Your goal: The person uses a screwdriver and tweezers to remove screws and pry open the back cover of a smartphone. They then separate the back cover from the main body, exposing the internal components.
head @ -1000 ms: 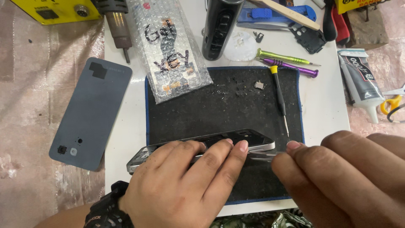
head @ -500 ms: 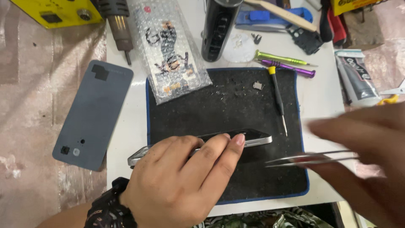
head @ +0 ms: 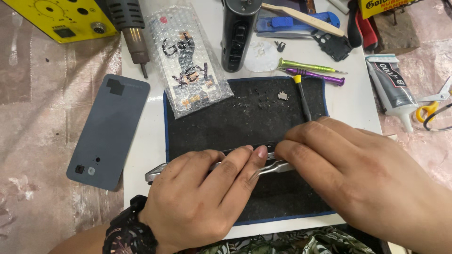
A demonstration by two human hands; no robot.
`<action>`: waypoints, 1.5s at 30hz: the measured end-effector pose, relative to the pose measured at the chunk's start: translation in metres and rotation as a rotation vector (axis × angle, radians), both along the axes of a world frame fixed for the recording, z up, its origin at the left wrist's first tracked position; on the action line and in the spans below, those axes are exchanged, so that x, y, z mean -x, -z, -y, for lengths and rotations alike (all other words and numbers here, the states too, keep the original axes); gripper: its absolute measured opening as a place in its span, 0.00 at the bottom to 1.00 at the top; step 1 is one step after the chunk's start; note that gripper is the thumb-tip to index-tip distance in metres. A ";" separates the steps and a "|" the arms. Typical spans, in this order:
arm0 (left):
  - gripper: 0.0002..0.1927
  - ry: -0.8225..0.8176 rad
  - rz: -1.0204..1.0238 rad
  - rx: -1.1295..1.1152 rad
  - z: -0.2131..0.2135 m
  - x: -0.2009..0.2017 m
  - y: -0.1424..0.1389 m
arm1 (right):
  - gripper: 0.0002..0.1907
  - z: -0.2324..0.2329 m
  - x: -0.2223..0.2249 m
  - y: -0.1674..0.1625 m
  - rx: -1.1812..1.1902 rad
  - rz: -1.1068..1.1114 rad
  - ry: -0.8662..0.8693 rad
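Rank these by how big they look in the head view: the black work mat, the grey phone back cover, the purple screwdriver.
1. Black rectangular work mat with blue edge, largest.
2. Grey flat phone back cover.
3. Purple slim screwdriver, smallest.
All lie flat on the white table, so nearness hardly skews this.

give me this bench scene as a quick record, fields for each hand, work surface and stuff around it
left hand: left hand presses down on the phone, which stands on edge
right hand: right hand holds tweezers at the phone's edge
work surface: black mat on a white table
left of mat: grey back cover
behind mat: bubble-wrapped part, green screwdriver, purple screwdriver
right side: glue tube
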State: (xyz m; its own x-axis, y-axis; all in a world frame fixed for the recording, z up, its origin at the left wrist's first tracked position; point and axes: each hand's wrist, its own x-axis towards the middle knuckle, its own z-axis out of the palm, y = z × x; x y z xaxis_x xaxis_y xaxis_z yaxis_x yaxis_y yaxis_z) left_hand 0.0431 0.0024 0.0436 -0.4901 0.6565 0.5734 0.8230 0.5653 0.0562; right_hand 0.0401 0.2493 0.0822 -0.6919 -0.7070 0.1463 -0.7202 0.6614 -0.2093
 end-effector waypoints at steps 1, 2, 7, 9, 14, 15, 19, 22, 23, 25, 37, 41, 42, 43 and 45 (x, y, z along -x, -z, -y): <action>0.13 -0.001 0.003 -0.012 -0.001 -0.001 0.001 | 0.21 0.000 0.001 0.001 0.003 0.003 -0.013; 0.13 -0.002 0.005 -0.024 -0.001 -0.001 0.002 | 0.21 0.000 0.001 0.001 -0.014 0.003 -0.016; 0.11 -0.013 -0.011 -0.028 -0.002 -0.002 0.007 | 0.22 0.003 -0.001 0.005 -0.180 0.015 0.016; 0.11 -0.009 -0.019 -0.031 -0.002 -0.002 0.007 | 0.23 0.002 -0.001 0.005 -0.194 -0.005 -0.016; 0.12 0.001 -0.006 -0.017 0.001 -0.003 0.007 | 0.21 -0.001 0.000 0.005 -0.184 0.010 -0.036; 0.12 0.005 -0.001 -0.021 0.001 -0.003 0.008 | 0.21 -0.002 0.000 0.006 -0.191 0.005 -0.035; 0.12 0.006 0.003 -0.032 0.001 -0.002 0.009 | 0.22 -0.006 0.000 0.010 -0.243 -0.098 -0.084; 0.13 -0.013 -0.008 -0.023 0.000 -0.002 0.009 | 0.17 -0.003 0.000 0.014 -0.237 -0.075 -0.046; 0.14 -0.017 -0.008 -0.018 0.000 -0.002 0.009 | 0.18 -0.002 -0.001 0.013 -0.212 -0.073 -0.037; 0.14 -0.023 -0.009 -0.009 0.000 -0.003 0.008 | 0.19 0.003 0.000 0.009 -0.161 -0.068 -0.018; 0.17 -0.010 -0.012 0.026 0.002 0.000 0.007 | 0.25 -0.003 0.002 -0.007 -0.043 0.028 -0.040; 0.17 -0.011 -0.008 0.020 0.002 0.001 0.007 | 0.26 -0.003 0.003 -0.004 -0.074 -0.017 -0.061; 0.17 -0.008 -0.013 0.017 0.002 0.001 0.007 | 0.26 -0.002 0.004 -0.005 -0.083 -0.040 -0.080; 0.17 -0.007 -0.017 0.015 0.002 0.001 0.008 | 0.26 -0.001 0.005 -0.007 -0.090 -0.060 -0.100; 0.17 -0.008 -0.024 0.020 0.002 0.000 0.008 | 0.26 0.003 0.003 -0.010 -0.140 -0.107 -0.113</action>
